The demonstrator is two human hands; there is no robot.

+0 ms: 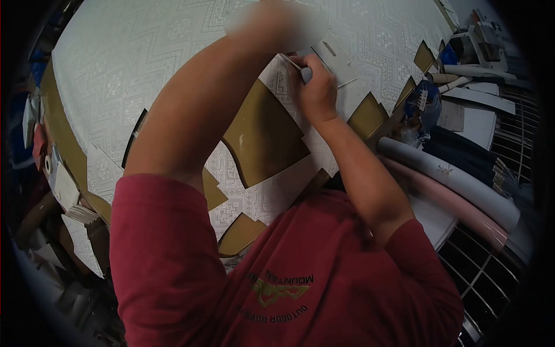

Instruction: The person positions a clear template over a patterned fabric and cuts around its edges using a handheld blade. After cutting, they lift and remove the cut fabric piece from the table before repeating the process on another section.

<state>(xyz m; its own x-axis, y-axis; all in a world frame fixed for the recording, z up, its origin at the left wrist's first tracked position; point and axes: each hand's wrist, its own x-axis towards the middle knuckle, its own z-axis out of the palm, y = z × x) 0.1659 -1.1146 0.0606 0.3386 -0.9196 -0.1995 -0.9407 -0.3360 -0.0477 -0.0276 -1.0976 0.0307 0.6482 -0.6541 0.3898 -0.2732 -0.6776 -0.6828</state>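
Note:
White fabric with a woven geometric pattern (191, 29) covers the table. My right hand (319, 89) is closed on a slim pale tool with a rounded grey end (306, 75); its thin shaft points up and left, over the fabric. My left hand (269, 23) lies further up, under a blurred patch, its fingers hidden. Below the hands, a large olive-brown pattern piece (269, 136) with a curved left edge rests on the fabric. A pale card with a slot (338, 63) is just beyond my right hand.
More olive-brown pieces lie near my body (240, 234) and to the right (368, 115). Rolls of grey (451, 179) and pink material (445, 199) sit at the right over a wire rack (474, 272). Papers and clutter (63, 188) line the left edge.

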